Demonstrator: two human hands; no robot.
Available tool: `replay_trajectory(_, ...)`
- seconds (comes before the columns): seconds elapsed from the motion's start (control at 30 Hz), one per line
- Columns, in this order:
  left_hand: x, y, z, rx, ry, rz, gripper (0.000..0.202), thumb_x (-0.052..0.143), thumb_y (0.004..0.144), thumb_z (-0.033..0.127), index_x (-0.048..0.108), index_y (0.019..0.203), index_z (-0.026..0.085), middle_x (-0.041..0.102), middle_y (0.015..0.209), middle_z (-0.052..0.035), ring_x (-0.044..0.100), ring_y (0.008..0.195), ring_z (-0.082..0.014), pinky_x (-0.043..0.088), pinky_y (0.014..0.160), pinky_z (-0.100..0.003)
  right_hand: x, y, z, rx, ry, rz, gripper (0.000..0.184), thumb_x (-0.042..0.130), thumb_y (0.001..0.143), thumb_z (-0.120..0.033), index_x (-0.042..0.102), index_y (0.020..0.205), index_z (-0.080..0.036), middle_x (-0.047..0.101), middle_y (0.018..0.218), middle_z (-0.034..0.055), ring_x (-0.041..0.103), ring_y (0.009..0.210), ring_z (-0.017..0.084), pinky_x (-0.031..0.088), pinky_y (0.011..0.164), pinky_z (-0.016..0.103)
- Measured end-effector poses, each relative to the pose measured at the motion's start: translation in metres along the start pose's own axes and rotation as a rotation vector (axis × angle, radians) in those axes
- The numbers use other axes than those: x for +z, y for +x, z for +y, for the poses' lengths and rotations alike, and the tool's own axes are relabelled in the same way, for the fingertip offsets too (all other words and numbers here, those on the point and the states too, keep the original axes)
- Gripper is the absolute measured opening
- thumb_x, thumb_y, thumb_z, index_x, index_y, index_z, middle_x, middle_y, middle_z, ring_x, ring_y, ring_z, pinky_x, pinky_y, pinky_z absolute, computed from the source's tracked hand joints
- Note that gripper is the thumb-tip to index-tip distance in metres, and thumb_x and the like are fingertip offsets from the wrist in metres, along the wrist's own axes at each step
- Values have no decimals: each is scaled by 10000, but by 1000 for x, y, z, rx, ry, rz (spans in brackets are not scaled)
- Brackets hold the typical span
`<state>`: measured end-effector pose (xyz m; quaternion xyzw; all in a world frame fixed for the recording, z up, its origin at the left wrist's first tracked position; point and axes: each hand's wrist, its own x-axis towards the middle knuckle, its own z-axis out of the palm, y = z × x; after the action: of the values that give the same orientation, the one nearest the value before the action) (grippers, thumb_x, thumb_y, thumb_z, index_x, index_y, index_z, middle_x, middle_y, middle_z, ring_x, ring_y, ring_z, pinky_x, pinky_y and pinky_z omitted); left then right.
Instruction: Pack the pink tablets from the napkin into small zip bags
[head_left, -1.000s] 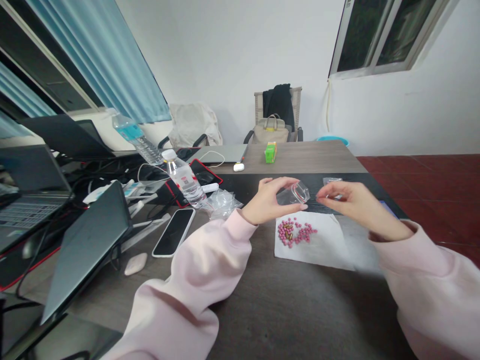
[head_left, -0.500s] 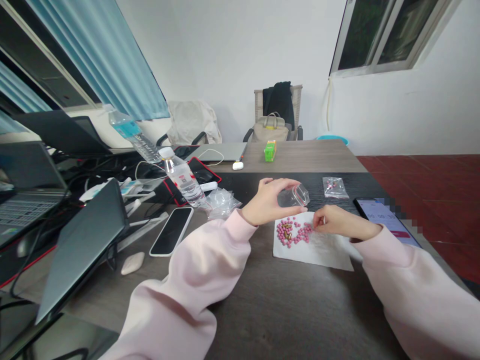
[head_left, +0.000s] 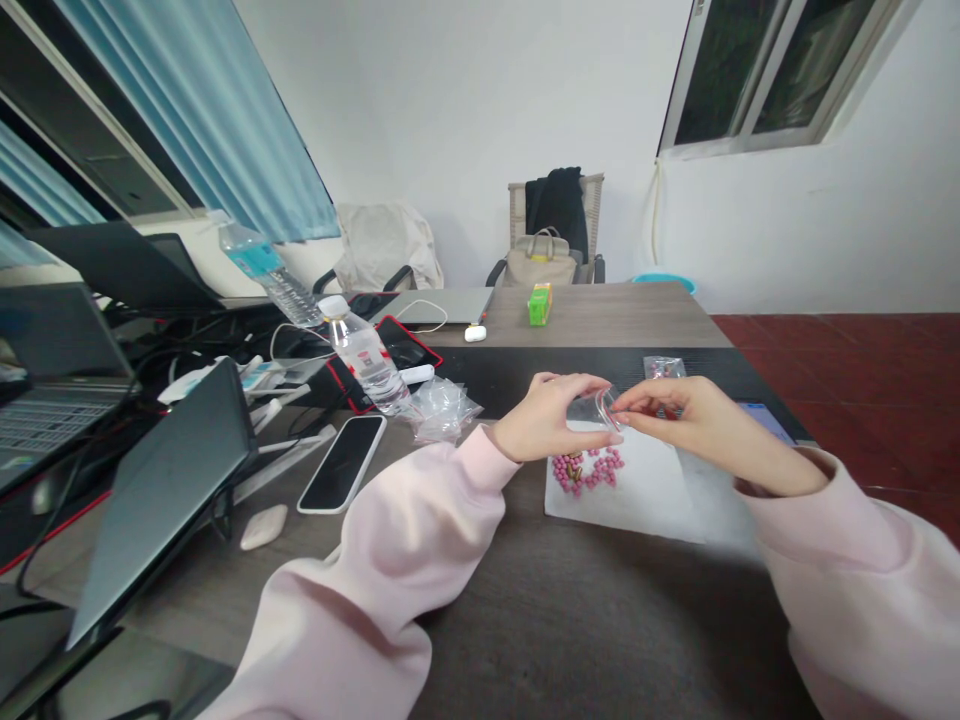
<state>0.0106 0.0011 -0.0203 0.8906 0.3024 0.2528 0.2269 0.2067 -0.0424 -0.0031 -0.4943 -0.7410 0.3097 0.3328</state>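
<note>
My left hand (head_left: pixel 546 416) holds a small clear plastic container (head_left: pixel 589 409) tilted on its side, above a sheet of white paper (head_left: pixel 645 500). My right hand (head_left: pixel 694 425) reaches in from the right, its pinched fingertips at the container's mouth. Whether those fingers hold anything is hidden. Below both hands lies a loose heap of pink tablets (head_left: pixel 592 470) on the paper, with a few brown capsules (head_left: pixel 574 472) among them. A small clear zip bag (head_left: pixel 664 367) lies behind my right hand.
A smartphone (head_left: pixel 763 421) lies partly behind my right hand. Left of my arm are a crumpled plastic bag (head_left: pixel 442 410), a water bottle (head_left: pixel 365 358), a black phone (head_left: pixel 343 463), and laptops with cables (head_left: pixel 142 440). A green box (head_left: pixel 539 304) stands farther back.
My right hand has risen from the tablets on the paper to the container's mouth. The container has shifted slightly right and lower, and the right hand now covers part of the phone.
</note>
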Motion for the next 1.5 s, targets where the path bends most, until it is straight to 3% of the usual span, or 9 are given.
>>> replay_trajectory(0.23,-2,1,-1,-10,-1,71,529,718,698,442,549,1129,188,668,1108,-65,608,1046,-227,335,974,-400,-8,4,24,21,-66,138,276,582,775,-436,599,891,-186,651,770,37,582,647,150,439,561,256)
replay_trajectory(0.3,-3,1,-3,-32,2,110,518,718,703,435,547,1123,184,671,1102,-67,613,1043,-227,336,976,-408,-6,5,36,69,-159,46,187,611,724,-338,567,832,-191,638,729,24,583,629,151,441,568,258)
replay_trajectory(0.43,-5,2,-6,-47,11,177,486,722,714,400,548,1106,170,673,1093,-72,623,1026,-220,359,957,-403,11,6,52,99,-303,-291,94,594,658,-167,583,750,-187,651,731,20,602,665,158,442,609,251)
replay_trajectory(0.53,-5,2,-7,-34,16,205,461,725,714,395,556,1084,177,681,1071,-70,630,1006,-212,388,930,-381,26,7,56,119,-340,-393,148,555,640,-92,603,751,-178,669,752,31,615,708,171,438,633,249)
replay_trajectory(0.7,-5,3,-6,-40,18,209,457,723,717,397,557,1085,182,679,1076,-68,627,1013,-213,391,935,-372,38,9,64,160,-352,-422,204,509,635,-52,618,754,-178,677,729,24,618,681,161,432,610,235)
replay_trajectory(1.17,-4,2,-7,-65,13,178,462,706,725,421,558,1096,188,675,1083,-62,621,1030,-216,365,962,-372,39,9,70,139,-273,-397,192,482,597,-44,597,671,-179,638,605,5,598,585,163,429,558,247)
replay_trajectory(1.3,-4,1,-9,-75,44,150,494,712,709,426,550,1114,193,668,1111,-57,607,1058,-225,320,989,-404,32,11,67,81,-257,-306,169,501,599,-79,592,701,-180,640,639,12,601,609,161,441,570,249)
replay_trajectory(1.5,-3,0,-9,-78,112,26,507,717,691,388,545,1137,220,644,1173,-46,570,1114,-228,268,1023,-418,9,11,30,-17,-164,142,82,529,705,-241,572,764,-203,635,698,22,602,652,167,475,612,275)
